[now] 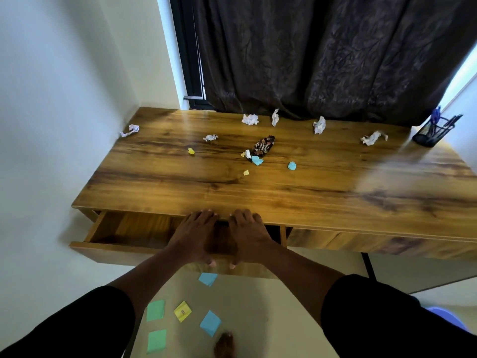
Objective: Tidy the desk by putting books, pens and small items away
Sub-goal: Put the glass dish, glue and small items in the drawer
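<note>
A wooden desk (258,192) has its left drawer (124,248) pulled open; the part I can see inside holds nothing. My left hand (196,233) and my right hand (249,233) lie side by side across the drawer's opening. Their fingers reach the desk's front edge and their thumbs sit at the drawer front. What lies under the hands is hidden. On the desk lie several crumpled white papers (249,119), a brown snack wrapper (263,146) and small blue (292,165) and yellow (191,150) paper scraps. A black mesh pen holder (428,134) with pens stands at the far right.
Several sticky notes, blue (210,322), green (155,310) and yellow (182,311), lie on the floor under the drawer. My foot (224,344) is beside them. A dark curtain (322,55) hangs behind the desk; a white wall bounds its left side.
</note>
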